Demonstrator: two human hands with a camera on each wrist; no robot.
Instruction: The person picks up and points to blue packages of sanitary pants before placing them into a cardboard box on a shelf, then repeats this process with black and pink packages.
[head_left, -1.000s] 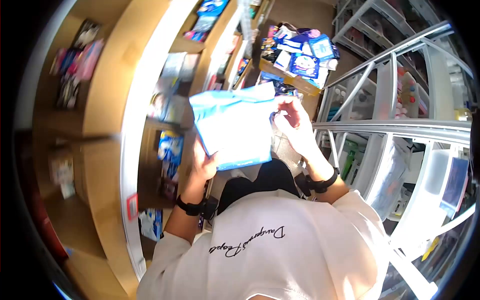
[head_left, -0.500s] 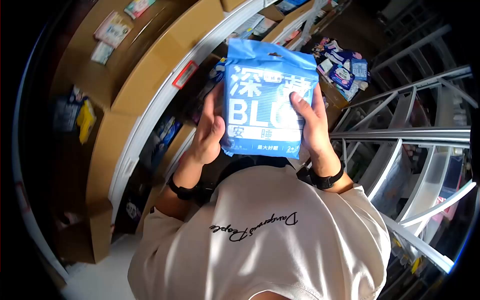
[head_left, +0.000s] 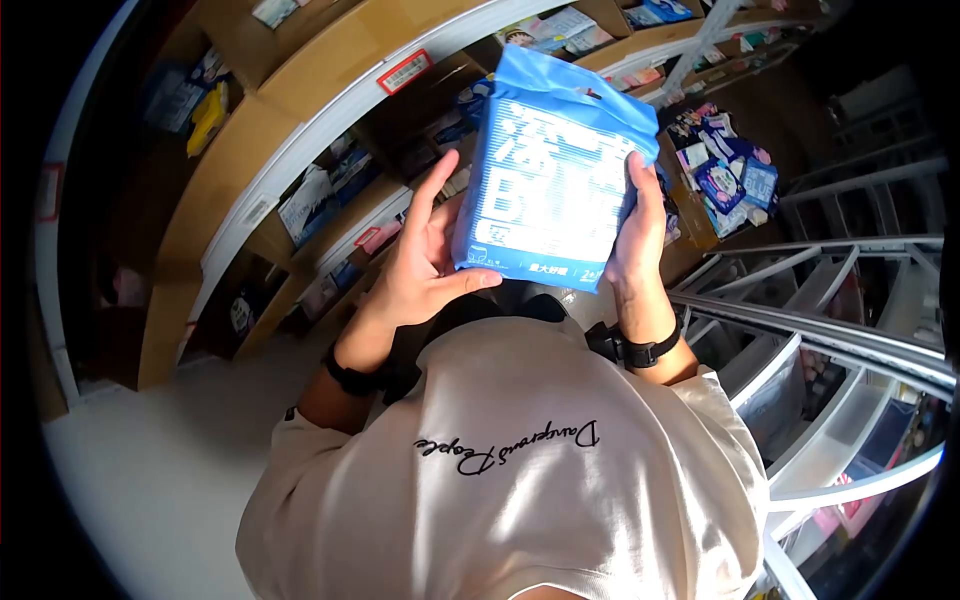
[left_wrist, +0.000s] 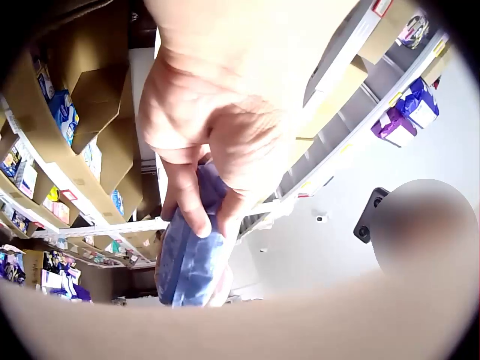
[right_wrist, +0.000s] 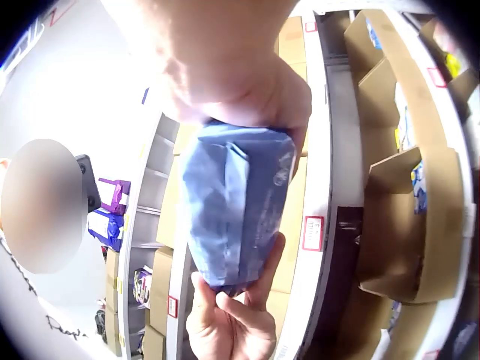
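A blue plastic pack [head_left: 560, 180] with large white lettering is held in front of the chest, its printed face up and slightly tilted. At its lower left corner my left hand [head_left: 425, 250] holds on, thumb along the bottom edge and index finger extended off to the side. My right hand [head_left: 642, 225] grips the right side, thumb at the front edge and fingers hidden behind. In the right wrist view, the pack [right_wrist: 236, 206] shows its sealed side seam, and the left hand [right_wrist: 229, 326] supports the far end. The left wrist view shows fingers on the pack [left_wrist: 191, 262].
Shelves with cardboard bins [head_left: 300, 90] of packaged goods curve along the left. A heap of packs [head_left: 730, 185] fills a box on the floor beyond. White-framed racks with clear drawers [head_left: 830, 420] stand close on the right. A person holding a phone [left_wrist: 373, 215] appears in the left wrist view.
The right hand, off the pack one second ago, took hold of its right side. The pack turned its lettered face up, then rose and tilted. The left hand shifted toward its lower corner; the head view swung left.
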